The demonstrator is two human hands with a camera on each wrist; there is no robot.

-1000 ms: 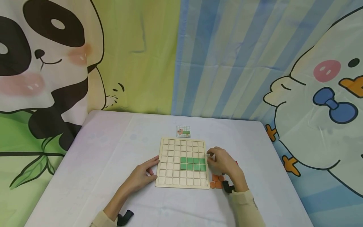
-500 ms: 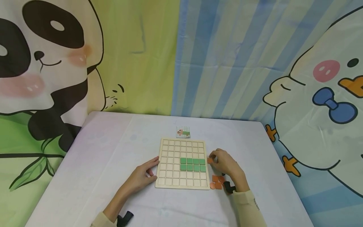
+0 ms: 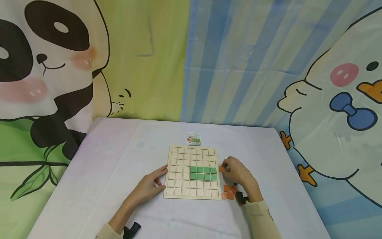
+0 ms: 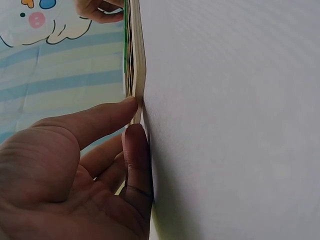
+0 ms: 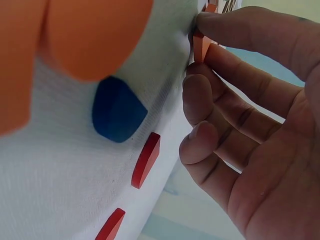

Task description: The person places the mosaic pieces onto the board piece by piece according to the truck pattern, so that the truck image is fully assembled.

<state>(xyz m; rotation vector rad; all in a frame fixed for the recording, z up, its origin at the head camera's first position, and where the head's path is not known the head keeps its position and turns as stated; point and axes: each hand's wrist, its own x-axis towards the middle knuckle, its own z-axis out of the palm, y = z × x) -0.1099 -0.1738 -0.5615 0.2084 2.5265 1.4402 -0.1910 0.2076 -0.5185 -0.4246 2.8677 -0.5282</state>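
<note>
Setting: a staged indoor play or recording corner, not a working room. Evidence: cartoon-printed fabric backdrops enclose the bench on three sides, showing a black-and-white panda [image 3: 44, 59], pastel vertical stripes [image 3: 226, 59] and a white bird with a blue bow tie [image 3: 343, 99]. The bench [image 3: 104, 166] is covered with a pale white cloth carrying a wooden grid puzzle board [image 3: 179, 166].
</note>
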